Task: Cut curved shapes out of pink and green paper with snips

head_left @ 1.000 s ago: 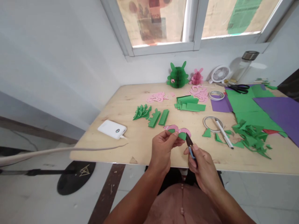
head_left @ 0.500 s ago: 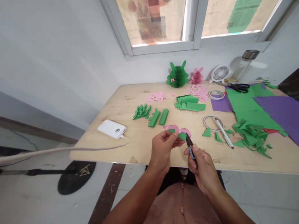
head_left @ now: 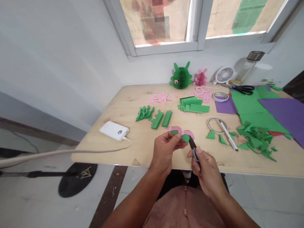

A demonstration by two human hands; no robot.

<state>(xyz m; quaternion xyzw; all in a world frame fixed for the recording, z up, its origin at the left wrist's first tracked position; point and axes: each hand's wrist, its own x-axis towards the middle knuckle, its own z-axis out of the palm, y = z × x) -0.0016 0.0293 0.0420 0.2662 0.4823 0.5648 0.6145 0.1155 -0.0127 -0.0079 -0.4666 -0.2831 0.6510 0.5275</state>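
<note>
Near the table's front edge, my left hand (head_left: 166,148) pinches a green paper piece (head_left: 185,138) together with a pink paper cutout (head_left: 188,134) that has rounded lobes. My right hand (head_left: 205,164) is closed round the handles of a pair of scissors (head_left: 194,151). The dark blades point up and left and touch the right end of the held paper. Beyond my hands lie a green strip (head_left: 167,118), a notched green piece (head_left: 157,119) and a pile of green cutouts (head_left: 144,113).
A white power bank (head_left: 114,130) with a cable lies left. Green scraps (head_left: 255,137), a pen (head_left: 228,136) and tape rings (head_left: 220,96) are right. Behind stand a green paper figure (head_left: 181,77), a pink one (head_left: 200,78), a fan (head_left: 224,74) and a bottle (head_left: 249,68).
The camera view has shifted very slightly. My hands, the scissors and the held paper look almost the same as before.
</note>
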